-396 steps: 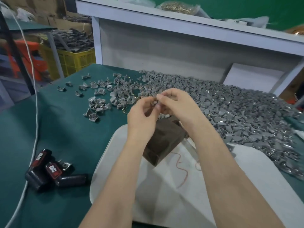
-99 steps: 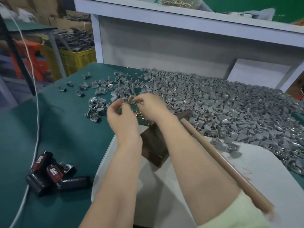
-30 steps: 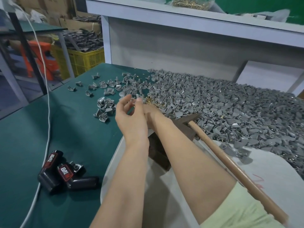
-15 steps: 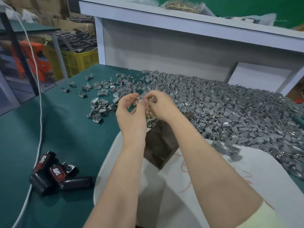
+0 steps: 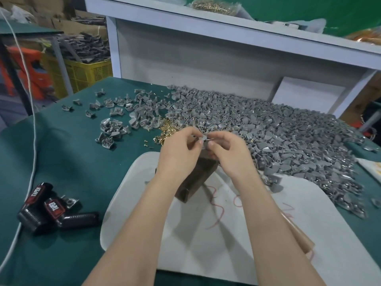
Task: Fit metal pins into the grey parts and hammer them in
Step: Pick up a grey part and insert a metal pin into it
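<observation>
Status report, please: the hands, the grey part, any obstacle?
Left hand, right hand: both pinching. One grey part between them, over brown block. No obstacle seen.

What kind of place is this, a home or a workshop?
Probably a small factory's assembly bench: a huge heap of identical grey parts covers the green table, loose brass pins lie beside it, and a yellow crate behind is piled with more dark pieces.

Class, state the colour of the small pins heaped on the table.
The pins are gold, best seen in head view.
</observation>
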`<state>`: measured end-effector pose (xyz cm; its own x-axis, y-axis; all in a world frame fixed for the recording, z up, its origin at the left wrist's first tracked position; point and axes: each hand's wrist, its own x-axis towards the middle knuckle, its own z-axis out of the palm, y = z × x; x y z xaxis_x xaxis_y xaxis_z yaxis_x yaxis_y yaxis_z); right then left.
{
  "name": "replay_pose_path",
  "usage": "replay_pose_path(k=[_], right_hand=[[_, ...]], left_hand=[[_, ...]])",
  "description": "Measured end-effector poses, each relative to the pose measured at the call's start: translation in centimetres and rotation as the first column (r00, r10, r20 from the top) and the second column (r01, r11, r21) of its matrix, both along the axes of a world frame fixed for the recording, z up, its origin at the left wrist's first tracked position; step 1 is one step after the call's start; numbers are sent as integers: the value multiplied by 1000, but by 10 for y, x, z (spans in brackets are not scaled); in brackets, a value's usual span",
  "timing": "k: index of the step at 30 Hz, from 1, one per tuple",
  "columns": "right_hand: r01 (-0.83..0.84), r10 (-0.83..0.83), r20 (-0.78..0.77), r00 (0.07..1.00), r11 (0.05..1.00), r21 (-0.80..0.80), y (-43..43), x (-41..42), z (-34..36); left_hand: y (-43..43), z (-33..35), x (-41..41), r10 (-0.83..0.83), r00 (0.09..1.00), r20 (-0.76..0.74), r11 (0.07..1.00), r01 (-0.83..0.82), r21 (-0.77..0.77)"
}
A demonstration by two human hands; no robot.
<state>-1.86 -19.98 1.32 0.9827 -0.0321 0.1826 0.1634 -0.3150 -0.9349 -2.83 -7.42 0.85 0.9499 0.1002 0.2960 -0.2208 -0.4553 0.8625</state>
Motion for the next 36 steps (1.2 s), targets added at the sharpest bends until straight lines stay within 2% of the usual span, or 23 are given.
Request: replay_pose_path(k=[4,9,12,18,22,27,29,32,36], right_hand=[[80,-80,2,997,996,42,-4,2,-8],[63,-63,0,998,997,-34,-4,3,-9],[79,-78,19,997,992,-100,-3,2,-9],[82,-69,100,993,989,-127,0,-2,-4],[76,-60,139,988,991,-113,6,-4,-3],[43,-46,52,998,997,59,6,-5,-3],[40,-43,52,998,998,54,6,-5,-3],[68,-51,130,990,990,-128,6,-4,-5],[74,-10,141,990,888,-454,10,-7,-12]], left_hand=[[0,-1,0,19,999,-42,998,-16,54],[1,-4,2,105,994,-44,942,-85,326],[3,-5,3,125,988,-94,917,-79,391],[5,3,-1,9,999,-43,973,1,231],[3,7,-3,-37,999,2,983,36,181],[5,8,-3,-64,997,33,989,59,134],[6,8,-3,-46,999,20,990,42,134],[13,7,-1,14,998,-54,988,-6,152],[17,3,-1,-1,977,-214,965,57,255]])
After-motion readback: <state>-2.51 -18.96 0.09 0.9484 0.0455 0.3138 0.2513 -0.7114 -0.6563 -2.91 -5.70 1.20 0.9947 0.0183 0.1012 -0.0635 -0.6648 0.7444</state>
